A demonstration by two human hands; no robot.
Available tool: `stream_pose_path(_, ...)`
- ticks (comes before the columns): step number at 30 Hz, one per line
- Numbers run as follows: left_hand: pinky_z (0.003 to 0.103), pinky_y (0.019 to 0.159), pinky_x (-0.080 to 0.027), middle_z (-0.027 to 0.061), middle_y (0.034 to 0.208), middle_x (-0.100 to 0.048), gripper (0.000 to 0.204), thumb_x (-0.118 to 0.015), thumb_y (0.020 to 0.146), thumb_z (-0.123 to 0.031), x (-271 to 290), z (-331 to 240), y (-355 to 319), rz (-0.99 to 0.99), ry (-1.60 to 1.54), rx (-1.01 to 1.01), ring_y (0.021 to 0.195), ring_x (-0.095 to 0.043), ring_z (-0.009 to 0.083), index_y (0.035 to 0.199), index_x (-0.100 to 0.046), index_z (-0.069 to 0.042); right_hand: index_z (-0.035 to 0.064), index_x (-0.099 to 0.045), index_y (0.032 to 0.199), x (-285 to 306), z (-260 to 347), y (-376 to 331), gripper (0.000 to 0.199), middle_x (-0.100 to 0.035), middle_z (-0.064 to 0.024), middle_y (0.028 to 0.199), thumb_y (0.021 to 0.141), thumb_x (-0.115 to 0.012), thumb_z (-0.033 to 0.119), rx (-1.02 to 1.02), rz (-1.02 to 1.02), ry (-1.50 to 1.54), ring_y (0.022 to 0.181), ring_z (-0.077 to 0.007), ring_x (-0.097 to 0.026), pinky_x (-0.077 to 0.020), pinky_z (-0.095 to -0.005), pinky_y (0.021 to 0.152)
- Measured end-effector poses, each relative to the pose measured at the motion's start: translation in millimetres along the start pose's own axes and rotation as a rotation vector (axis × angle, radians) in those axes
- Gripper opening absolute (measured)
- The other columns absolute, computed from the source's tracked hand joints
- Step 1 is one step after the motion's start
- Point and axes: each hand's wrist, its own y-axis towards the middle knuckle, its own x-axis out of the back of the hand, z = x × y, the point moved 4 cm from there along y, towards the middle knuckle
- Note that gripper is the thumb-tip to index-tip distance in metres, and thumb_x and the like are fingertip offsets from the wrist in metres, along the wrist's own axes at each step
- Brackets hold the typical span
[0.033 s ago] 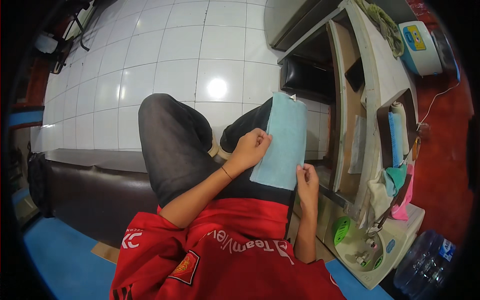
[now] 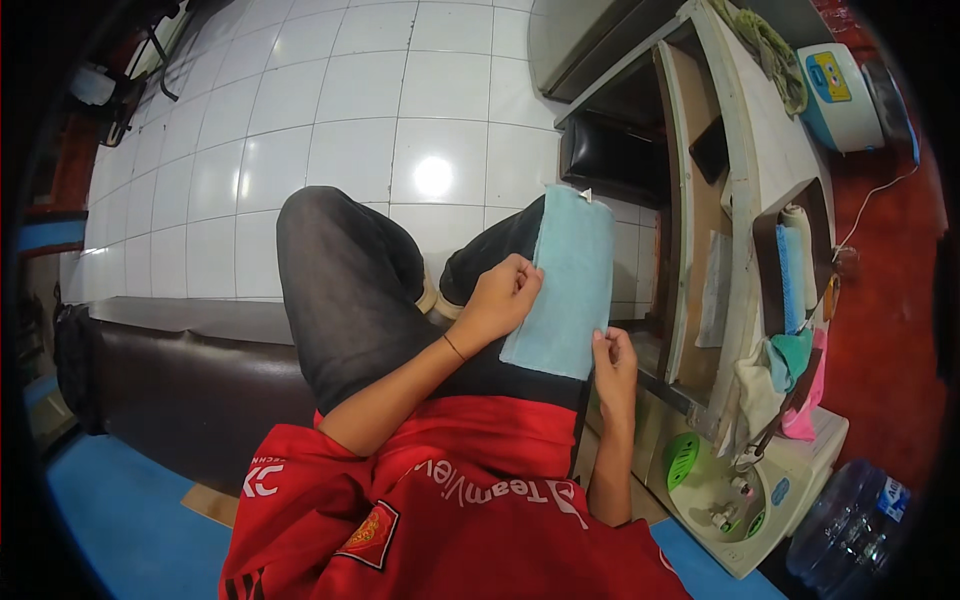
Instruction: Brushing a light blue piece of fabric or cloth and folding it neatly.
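A light blue cloth (image 2: 568, 280), which looks like a small folded towel, lies flat along my right thigh. A small white tag stands up at its far edge. My left hand (image 2: 500, 298) pinches the cloth's left edge about halfway along, thumb and fingers together. At the right edge, close to the near corner, my right hand (image 2: 614, 362) has thumb and forefinger closed on the cloth. Its other fingers curl loosely. The part of the edge inside each pinch is hidden by the fingers.
To my right stands a worn cabinet (image 2: 740, 130) with open shelves. On it are a white-and-blue appliance (image 2: 840, 95) and a box (image 2: 768, 265) of rolled cloths. A water dispenser (image 2: 790, 490) and a large bottle (image 2: 850, 525) stand nearer. A dark bench (image 2: 200, 385) extends left.
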Motion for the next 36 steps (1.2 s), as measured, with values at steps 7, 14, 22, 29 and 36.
stream_pose_path(7,0.032,0.056,-0.043,0.0093,0.064,-0.054,0.02,-0.057,0.097,-0.018,1,2,-5,-0.12,0.077,-0.2,0.056,-0.051,0.0152,0.093,-0.052,0.001,0.0035,-0.059,0.098,-6,5,-12,0.018,-0.054,0.0066,0.079,0.095,-0.066,0.02,0.013,-0.133,0.133,0.07,-0.0026,-0.044,-0.0319,-0.0202,0.06)
stream_pose_path(14,0.032,0.057,-0.044,0.0086,0.064,-0.057,0.019,-0.058,0.096,-0.017,2,19,3,-0.143,0.009,-0.153,0.056,-0.054,0.0155,0.101,-0.051,0.0,0.0063,-0.061,0.09,0,3,-23,0.021,-0.053,0.0086,0.071,0.096,-0.065,0.026,-0.049,-0.07,0.024,0.063,-0.0002,-0.042,-0.0277,-0.0192,0.054)
stream_pose_path(22,0.026,0.058,-0.041,0.0027,0.066,-0.057,0.027,-0.06,0.097,-0.019,10,11,-6,-0.103,-0.007,-0.174,0.06,-0.049,0.0089,0.112,-0.05,0.001,0.0082,-0.062,0.091,-4,0,-31,0.022,-0.053,0.0081,0.067,0.097,-0.064,0.029,-0.17,-0.059,0.174,0.054,-0.0005,-0.042,-0.0298,-0.0197,0.046)
stream_pose_path(29,0.03,0.065,-0.05,0.0128,0.075,-0.068,0.037,-0.068,0.092,-0.022,24,3,-6,-0.003,0.004,-0.073,0.065,-0.064,0.0168,0.115,-0.052,0.002,0.0065,-0.06,0.093,-4,1,-36,0.022,-0.054,0.0062,0.067,0.098,-0.062,0.028,-0.148,-0.043,0.149,0.054,-0.0013,-0.043,-0.0367,-0.0189,0.049)
stream_pose_path(36,0.02,0.064,-0.042,-0.0004,0.077,-0.06,0.044,-0.069,0.093,-0.02,24,-15,-30,0.331,-0.027,0.073,0.07,-0.052,0.0047,0.123,-0.048,0.002,0.0034,-0.061,0.096,-4,4,-34,0.022,-0.056,0.0042,0.068,0.098,-0.062,0.026,-0.141,-0.007,0.163,0.056,-0.0026,-0.046,-0.0371,-0.0193,0.049)
